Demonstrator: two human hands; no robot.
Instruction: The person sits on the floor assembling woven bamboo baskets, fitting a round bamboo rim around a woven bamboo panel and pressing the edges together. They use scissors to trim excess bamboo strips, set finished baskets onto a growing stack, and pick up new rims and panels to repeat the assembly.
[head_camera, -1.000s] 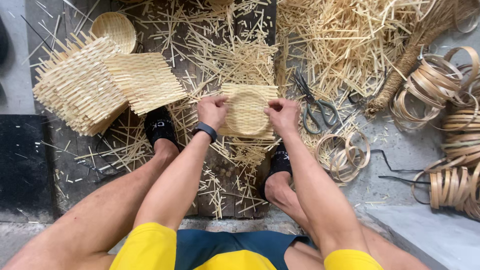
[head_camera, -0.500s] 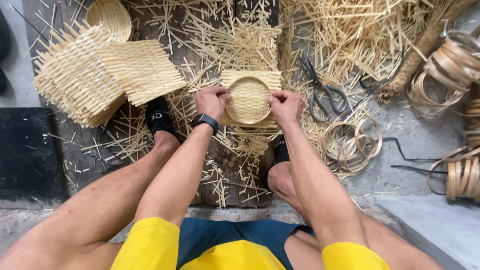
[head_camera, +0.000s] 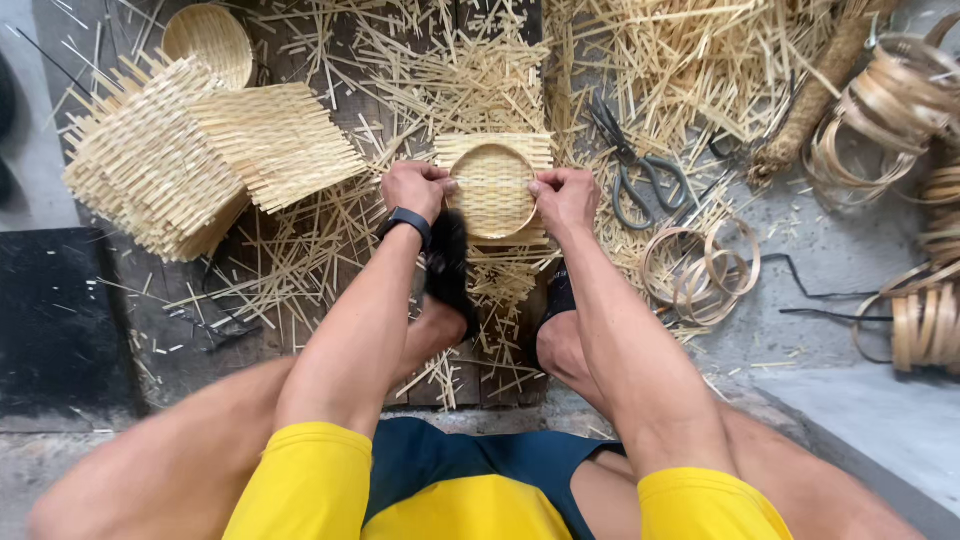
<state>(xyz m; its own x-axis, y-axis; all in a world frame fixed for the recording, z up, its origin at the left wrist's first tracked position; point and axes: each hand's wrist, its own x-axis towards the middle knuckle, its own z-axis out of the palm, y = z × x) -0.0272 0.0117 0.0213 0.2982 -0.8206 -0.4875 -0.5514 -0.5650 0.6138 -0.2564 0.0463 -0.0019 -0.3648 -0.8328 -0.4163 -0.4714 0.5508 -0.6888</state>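
Observation:
A small woven bamboo mat with a round ring pressed into it (head_camera: 492, 186) is held between both hands above a strewn floor. My left hand (head_camera: 416, 188) grips its left edge; a black wristband sits on that wrist. On the right edge my right hand (head_camera: 565, 198) pinches the rim. The mat's square corners stick out above and below the ring. Both feet in black sandals rest just below the piece.
A stack of flat woven mats (head_camera: 205, 160) lies at left, a finished round basket (head_camera: 208, 42) behind it. Scissors (head_camera: 640, 178) lie right of the hands. Loose bamboo rings (head_camera: 700, 265) and coiled strips (head_camera: 915, 110) sit at right. Bamboo offcuts cover the boards.
The view has shifted slightly, and my left foot has moved in under the piece. Both hands keep their grip on the mat and ring.

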